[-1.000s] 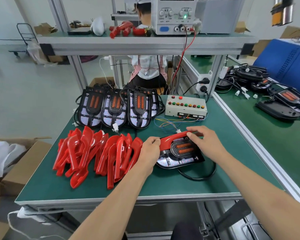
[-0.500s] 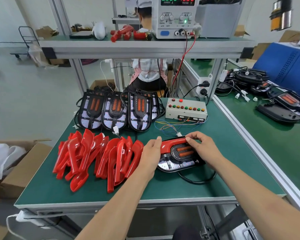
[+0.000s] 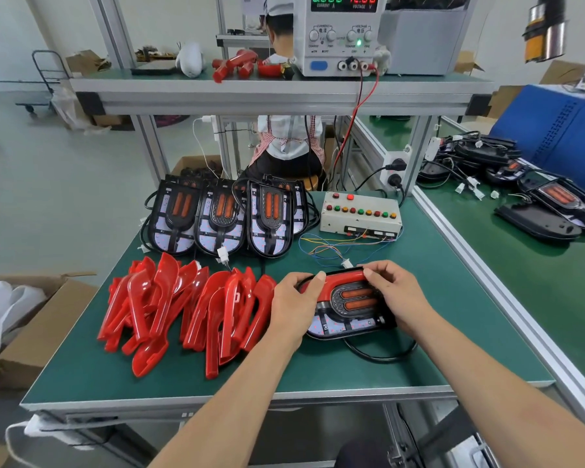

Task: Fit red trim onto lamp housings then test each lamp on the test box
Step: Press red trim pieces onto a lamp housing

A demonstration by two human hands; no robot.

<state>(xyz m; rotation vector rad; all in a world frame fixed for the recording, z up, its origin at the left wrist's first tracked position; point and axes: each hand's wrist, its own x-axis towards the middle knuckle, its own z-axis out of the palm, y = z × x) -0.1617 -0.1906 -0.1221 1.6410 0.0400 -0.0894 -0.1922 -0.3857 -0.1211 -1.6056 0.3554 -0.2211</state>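
Observation:
A black lamp housing (image 3: 350, 310) with two orange bars lies flat on the green bench, a red trim (image 3: 343, 278) seated along its far edge. My left hand (image 3: 296, 304) clasps the housing's left end, thumb on the trim. My right hand (image 3: 397, 293) covers the right end, its fingers pressing on the trim. A pile of several loose red trims (image 3: 186, 309) lies to the left. Bare housings (image 3: 222, 219) lean in a row behind it. The beige test box (image 3: 360, 214) with coloured buttons stands at the back, its thin wires (image 3: 331, 249) trailing toward the lamp.
The lamp's black cable (image 3: 382, 354) loops toward the bench's front edge. A power supply (image 3: 340, 35) reading 12.00 sits on the upper shelf. More lamps (image 3: 541, 201) lie on the right bench. Cardboard boxes (image 3: 24, 325) stand to the left. A person (image 3: 286, 136) sits behind.
Both hands stay on the lamp; my right fingers have slid along the trim's top edge, and the camera has tilted up slightly.

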